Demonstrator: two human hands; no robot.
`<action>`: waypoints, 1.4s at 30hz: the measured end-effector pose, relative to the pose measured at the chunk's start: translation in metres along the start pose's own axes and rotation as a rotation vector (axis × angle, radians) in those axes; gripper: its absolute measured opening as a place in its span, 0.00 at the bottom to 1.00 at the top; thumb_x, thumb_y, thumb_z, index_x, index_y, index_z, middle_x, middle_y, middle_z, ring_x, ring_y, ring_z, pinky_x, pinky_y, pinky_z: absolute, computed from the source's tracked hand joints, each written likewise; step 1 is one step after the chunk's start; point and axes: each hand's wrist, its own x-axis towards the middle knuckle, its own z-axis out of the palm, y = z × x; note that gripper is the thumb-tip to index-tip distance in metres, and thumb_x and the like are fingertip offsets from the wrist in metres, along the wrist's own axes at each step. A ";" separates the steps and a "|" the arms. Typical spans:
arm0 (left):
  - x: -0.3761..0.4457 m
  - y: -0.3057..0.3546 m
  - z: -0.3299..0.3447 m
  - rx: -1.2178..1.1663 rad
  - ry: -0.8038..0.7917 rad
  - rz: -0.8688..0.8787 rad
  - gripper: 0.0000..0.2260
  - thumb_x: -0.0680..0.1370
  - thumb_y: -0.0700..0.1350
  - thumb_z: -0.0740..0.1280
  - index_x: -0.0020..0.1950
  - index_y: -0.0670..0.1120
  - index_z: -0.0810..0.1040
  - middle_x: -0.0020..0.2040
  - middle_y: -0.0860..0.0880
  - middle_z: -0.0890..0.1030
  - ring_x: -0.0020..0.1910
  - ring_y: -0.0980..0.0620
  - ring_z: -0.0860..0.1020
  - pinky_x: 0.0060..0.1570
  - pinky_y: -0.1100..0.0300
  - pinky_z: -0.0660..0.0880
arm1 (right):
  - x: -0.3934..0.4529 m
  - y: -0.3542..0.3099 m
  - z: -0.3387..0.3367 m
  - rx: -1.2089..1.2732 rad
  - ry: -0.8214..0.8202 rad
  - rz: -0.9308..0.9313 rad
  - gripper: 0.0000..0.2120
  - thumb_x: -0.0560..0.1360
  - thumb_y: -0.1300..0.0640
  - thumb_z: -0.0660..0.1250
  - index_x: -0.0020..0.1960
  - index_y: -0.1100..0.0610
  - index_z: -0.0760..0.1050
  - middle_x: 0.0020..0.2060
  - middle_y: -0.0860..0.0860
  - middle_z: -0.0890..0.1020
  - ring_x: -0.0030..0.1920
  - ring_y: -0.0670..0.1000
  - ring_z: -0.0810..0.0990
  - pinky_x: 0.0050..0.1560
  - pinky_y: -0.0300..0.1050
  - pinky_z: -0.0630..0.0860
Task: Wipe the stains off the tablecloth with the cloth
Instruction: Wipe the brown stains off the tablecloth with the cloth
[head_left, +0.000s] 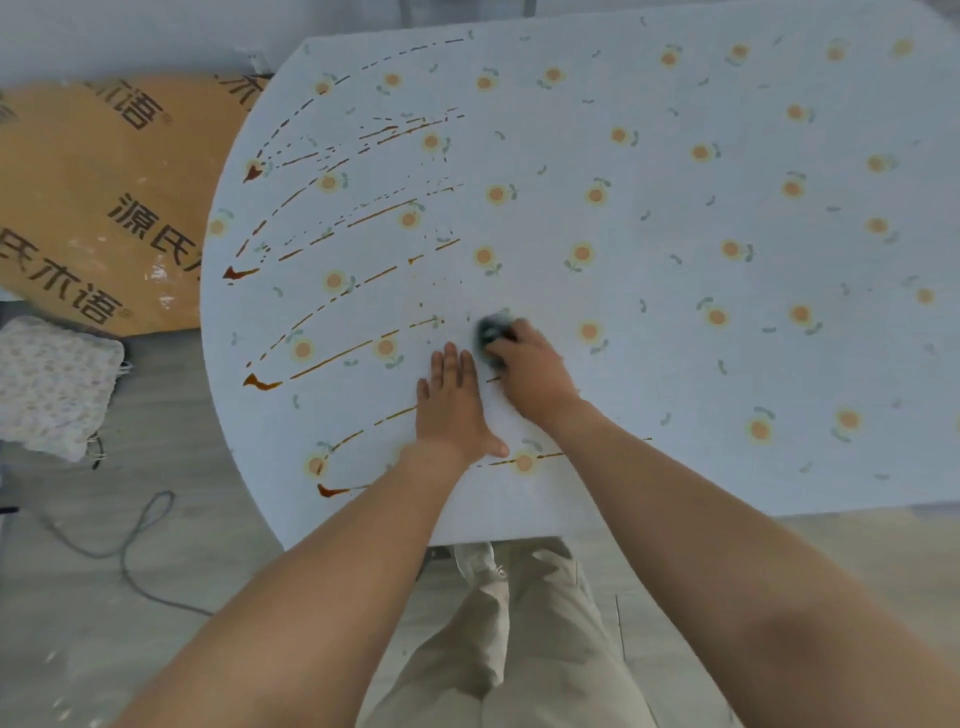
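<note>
We find the cloth (492, 331), a small dark wad blurred in the frame, pressed on the tablecloth (675, 338) near the table's front edge, just past the ends of the lower brown streaks. The right hand (527, 371) grips it, fingers curled over the top so that only its far end shows. The left hand (451, 402) lies flat on the tablecloth just beside the right, fingers straight and together, thumb out, holding nothing.

The stains (332, 358) are long brown streaks, some solid and some broken into dashes, sweeping in arcs across the left part of the tablecloth, each ending in a thicker dark blot near the left edge. One streak passes under the left wrist; another runs under both forearms close to the front edge. The right part of the tablecloth, pale blue with orange flowers, shows no streaks.

Left of the table we note a large orange package (93, 208) printed with dark characters, a folded floral fabric (54, 387) below it, and a grey cable (130, 545) on the floor. Beige trousers (519, 649) show below the table edge.
</note>
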 end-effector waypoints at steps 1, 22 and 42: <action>-0.002 -0.003 0.003 -0.003 0.008 0.010 0.65 0.63 0.66 0.78 0.80 0.43 0.36 0.80 0.43 0.35 0.79 0.43 0.36 0.78 0.44 0.44 | -0.008 0.004 -0.002 -0.047 -0.071 -0.097 0.15 0.75 0.63 0.64 0.60 0.56 0.79 0.62 0.56 0.72 0.57 0.58 0.73 0.58 0.50 0.74; -0.063 -0.002 0.047 -0.029 0.168 -0.003 0.57 0.69 0.68 0.71 0.81 0.40 0.41 0.81 0.41 0.40 0.80 0.42 0.39 0.78 0.47 0.43 | -0.128 0.087 -0.021 -0.036 0.260 0.453 0.15 0.72 0.66 0.62 0.58 0.60 0.74 0.57 0.59 0.70 0.51 0.62 0.74 0.46 0.48 0.71; -0.076 0.015 0.070 -0.189 0.124 -0.065 0.61 0.66 0.64 0.77 0.81 0.41 0.41 0.81 0.44 0.39 0.80 0.45 0.38 0.78 0.47 0.44 | -0.187 0.050 0.020 0.018 0.423 0.539 0.17 0.70 0.71 0.60 0.57 0.62 0.73 0.58 0.62 0.70 0.53 0.63 0.72 0.46 0.49 0.70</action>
